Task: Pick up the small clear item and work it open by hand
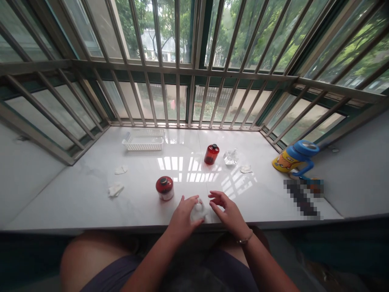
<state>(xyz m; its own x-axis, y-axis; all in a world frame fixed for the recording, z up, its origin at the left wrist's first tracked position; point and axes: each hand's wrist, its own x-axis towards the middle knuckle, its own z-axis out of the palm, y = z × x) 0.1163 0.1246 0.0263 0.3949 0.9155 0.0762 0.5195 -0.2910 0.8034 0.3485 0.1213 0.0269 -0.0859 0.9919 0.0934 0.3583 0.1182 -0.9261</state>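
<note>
My left hand [183, 215] grips a small clear bottle [199, 209] that stands near the front edge of the white marble sill [91, 194]. My right hand [225, 209] hovers just to the right of the bottle, fingers spread and curled toward it, holding nothing. A short red jar with a black lid [165, 187] stands a little to the left of my left hand. Farther back, a taller red bottle with a black cap [211, 154] stands upright beside a clear glass piece [230, 157].
A white plastic basket [144, 140] sits at the back left. White cotton pads [116, 189] [120, 170] [245, 168] lie on the sill. A yellow and blue cup [294, 158] lies at the right. Metal window bars [188, 73] close off the back and sides.
</note>
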